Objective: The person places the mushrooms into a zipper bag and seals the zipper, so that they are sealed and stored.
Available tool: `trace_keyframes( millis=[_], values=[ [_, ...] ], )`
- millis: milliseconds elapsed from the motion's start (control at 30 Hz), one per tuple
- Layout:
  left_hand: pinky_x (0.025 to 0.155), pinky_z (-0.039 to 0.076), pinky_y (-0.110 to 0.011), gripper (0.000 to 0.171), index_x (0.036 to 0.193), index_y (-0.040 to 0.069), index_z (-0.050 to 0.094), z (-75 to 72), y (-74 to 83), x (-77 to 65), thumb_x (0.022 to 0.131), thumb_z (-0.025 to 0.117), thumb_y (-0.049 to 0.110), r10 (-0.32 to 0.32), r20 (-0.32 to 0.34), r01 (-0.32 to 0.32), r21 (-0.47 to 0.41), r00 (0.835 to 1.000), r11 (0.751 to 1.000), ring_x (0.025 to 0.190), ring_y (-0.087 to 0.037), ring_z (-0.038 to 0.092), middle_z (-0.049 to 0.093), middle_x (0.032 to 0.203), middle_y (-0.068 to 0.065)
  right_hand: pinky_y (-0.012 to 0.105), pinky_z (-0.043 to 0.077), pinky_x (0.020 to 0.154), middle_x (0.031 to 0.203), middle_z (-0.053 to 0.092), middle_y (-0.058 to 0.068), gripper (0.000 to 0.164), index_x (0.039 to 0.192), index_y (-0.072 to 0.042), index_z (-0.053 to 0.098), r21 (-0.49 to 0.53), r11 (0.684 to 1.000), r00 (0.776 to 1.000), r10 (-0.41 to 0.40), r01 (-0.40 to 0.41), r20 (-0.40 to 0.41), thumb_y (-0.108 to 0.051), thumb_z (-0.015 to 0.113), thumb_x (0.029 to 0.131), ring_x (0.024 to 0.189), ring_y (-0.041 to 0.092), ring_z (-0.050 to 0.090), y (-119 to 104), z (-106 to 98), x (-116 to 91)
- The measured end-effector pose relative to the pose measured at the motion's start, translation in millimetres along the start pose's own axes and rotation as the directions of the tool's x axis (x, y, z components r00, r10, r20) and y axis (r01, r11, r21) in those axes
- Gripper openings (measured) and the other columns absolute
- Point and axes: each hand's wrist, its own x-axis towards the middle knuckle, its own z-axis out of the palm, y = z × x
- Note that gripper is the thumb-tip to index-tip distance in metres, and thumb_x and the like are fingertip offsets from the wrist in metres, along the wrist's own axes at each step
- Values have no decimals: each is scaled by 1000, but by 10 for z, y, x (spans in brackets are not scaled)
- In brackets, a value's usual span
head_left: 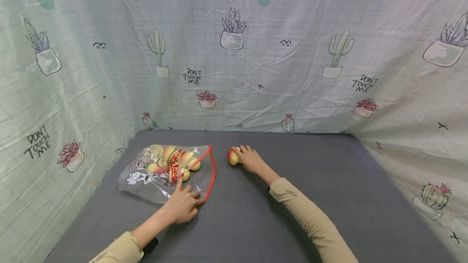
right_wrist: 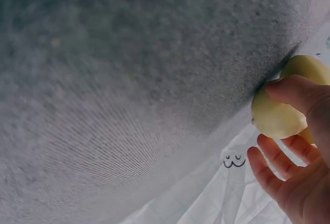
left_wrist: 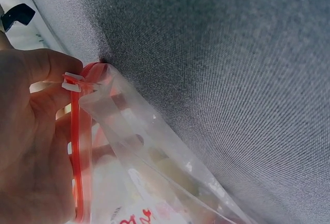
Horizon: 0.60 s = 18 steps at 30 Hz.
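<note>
A clear zip bag [head_left: 151, 188] with a red zip edge and "Toy Story" print lies on the left of the table, its mouth toward the right. Several round yellow and red fruits [head_left: 196, 166] are inside. My left hand [head_left: 183, 206] is at the near corner of the mouth; the left wrist view shows the thumb and a finger pinching the red edge by the white slider [left_wrist: 72, 83]. Right of the bag, my right hand [head_left: 251, 160] grips a round yellow fruit [right_wrist: 276, 116], thumb over it. A second fruit [right_wrist: 308, 68] sits against it, partly hidden by the hand.
The table [head_left: 310, 165] has a dark grey cloth top. A pale cactus-printed curtain [head_left: 263, 104] hangs behind its back edge and along both sides.
</note>
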Motion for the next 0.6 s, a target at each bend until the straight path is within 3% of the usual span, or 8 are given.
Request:
trace_keyframes(
  millis=[200,600],
  values=[
    [94,21,-67,34,103,22,68,-1,0,-5,71,57,21,4,1,-4,-7,1000,1000,82,-25,52,65,98,-1,38,48,71,108,50,11,66,131,-14,36,34,999,1000,-20,21,-21,-11,69,74,93,28,51,8,-1,-10],
    [93,22,-67,34,103,22,68,-19,10,2,71,57,21,-1,12,1,9,1000,1000,83,-25,53,65,99,-2,34,46,64,106,48,10,70,132,-15,33,84,996,999,-35,33,15,-11,69,72,91,26,50,-107,-126,-59]
  ],
)
